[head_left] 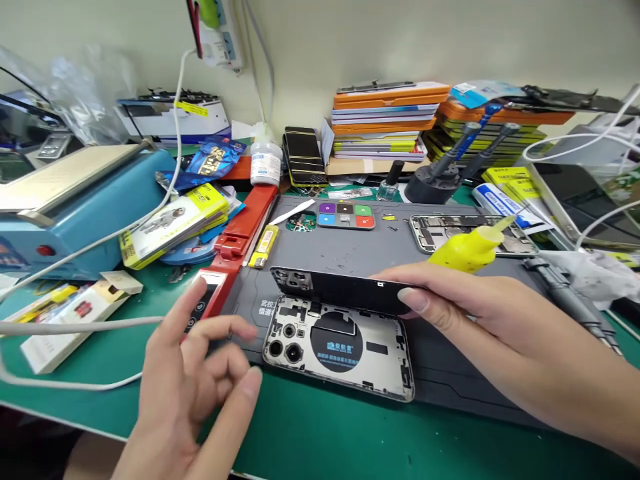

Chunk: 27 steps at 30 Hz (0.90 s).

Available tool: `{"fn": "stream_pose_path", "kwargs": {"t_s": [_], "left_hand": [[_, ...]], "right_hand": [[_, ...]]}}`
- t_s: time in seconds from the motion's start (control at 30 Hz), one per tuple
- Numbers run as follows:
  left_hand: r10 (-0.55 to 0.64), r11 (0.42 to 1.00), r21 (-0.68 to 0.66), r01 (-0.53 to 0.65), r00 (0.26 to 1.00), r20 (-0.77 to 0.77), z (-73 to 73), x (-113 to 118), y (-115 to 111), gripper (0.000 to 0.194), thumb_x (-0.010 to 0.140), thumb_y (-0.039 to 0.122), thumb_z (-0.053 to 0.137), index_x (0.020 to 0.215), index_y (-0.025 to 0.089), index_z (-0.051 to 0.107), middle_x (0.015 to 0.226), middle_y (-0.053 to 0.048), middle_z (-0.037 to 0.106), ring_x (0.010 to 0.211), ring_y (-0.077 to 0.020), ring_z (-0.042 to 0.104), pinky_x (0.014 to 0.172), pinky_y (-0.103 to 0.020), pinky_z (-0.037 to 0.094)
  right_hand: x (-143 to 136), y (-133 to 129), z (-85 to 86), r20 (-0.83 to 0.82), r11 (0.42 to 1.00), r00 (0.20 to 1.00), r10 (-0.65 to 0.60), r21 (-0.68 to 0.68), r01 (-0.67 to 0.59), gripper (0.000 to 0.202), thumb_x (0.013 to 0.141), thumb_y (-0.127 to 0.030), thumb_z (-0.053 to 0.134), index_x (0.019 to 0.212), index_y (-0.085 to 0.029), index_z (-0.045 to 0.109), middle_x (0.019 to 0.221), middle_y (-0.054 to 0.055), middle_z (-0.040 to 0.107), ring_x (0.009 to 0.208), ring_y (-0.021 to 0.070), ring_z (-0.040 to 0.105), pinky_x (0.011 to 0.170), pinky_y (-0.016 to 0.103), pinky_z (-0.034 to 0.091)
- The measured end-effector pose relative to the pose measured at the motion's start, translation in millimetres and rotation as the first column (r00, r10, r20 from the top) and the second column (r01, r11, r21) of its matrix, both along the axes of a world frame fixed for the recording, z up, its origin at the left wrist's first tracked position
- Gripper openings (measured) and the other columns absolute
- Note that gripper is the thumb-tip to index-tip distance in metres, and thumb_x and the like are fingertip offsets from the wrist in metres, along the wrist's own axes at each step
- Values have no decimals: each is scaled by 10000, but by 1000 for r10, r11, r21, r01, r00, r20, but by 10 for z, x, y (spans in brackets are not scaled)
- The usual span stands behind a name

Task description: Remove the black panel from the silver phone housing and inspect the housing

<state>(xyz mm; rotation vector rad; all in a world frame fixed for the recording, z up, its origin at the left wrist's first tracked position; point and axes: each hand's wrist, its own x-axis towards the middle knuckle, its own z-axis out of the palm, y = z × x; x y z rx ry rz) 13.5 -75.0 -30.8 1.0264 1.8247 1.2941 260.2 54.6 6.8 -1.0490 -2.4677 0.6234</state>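
Observation:
A phone body point(385, 367) lies on the front of the grey mat, its inner metal side up, with camera lenses at the left and a dark round patch bearing blue print. Over its far edge stands a black back cover point(345, 291) with camera holes, tilted up. My right hand point(465, 313) pinches the cover's right end between thumb and fingers. Just behind that hand a yellow squeeze bottle point(467, 250) points its thin tip up and right; whether the hand also grips it is hidden. My left hand point(200, 380) hovers left of the phone, fingers apart, holding nothing.
A second opened phone point(435, 233), a coloured button pad point(346, 216) and a white spudger point(293, 212) lie on the mat point(295, 247). A red clamp-like tool point(245, 233) runs along its left. White cables point(100, 240) cross the left side. A screwdriver holder point(434, 183) stands behind.

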Motion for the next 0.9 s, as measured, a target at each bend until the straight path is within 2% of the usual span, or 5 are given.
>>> {"fn": "stream_pose_path", "kwargs": {"t_s": [0.13, 0.23, 0.4, 0.67, 0.9], "left_hand": [[1, 971, 232, 63, 964, -265, 95, -49, 275, 475, 924, 328, 598, 1345, 410, 394, 1275, 13, 520, 1044, -161, 569, 944, -278, 503], [-155, 966, 178, 189, 970, -188, 205, -156, 520, 272, 990, 386, 490, 1243, 314, 558, 1297, 8, 605, 1242, -170, 539, 1081, -273, 431], [-442, 897, 45, 440, 894, 68, 267, -348, 807, 407, 981, 527, 450, 1137, 239, 691, 1254, -26, 689, 1205, -205, 610, 980, -292, 542], [-603, 795, -116, 595, 757, -252, 298, -472, 886, 384, 982, 527, 439, 1163, 332, 715, 1197, 48, 736, 1146, -212, 650, 1038, -314, 479], [-640, 756, -114, 645, 691, -336, 319, -532, 901, 283, 981, 451, 498, 1111, 366, 735, 1143, 89, 753, 1081, -161, 672, 951, -219, 489]], "right_hand": [[-14, -4, 23, 18, 1000, 1000, -12, -7, 12, 289, 1009, -349, 464, 1237, -343, 643, 1159, -38, 743, 998, 239, 725, 755, 307, 615], [-27, 8, 39, 39, 1000, 999, -10, 2, 10, 282, 1013, -356, 452, 1226, -369, 637, 1160, -55, 740, 992, 225, 725, 745, 297, 617], [-9, 14, 59, 44, 999, 999, 1, -43, 1, 277, 1015, -401, 441, 1232, -426, 612, 1191, -96, 722, 1031, 211, 713, 780, 292, 621], [11, 8, 44, 52, 998, 999, -13, -60, 17, 302, 1007, -438, 450, 1249, -391, 624, 1193, -51, 725, 1034, 250, 714, 771, 320, 639], [33, 6, 47, 69, 1000, 998, 4, -27, -2, 298, 1007, -397, 459, 1247, -381, 635, 1199, -48, 726, 1043, 250, 711, 801, 328, 631]]}}
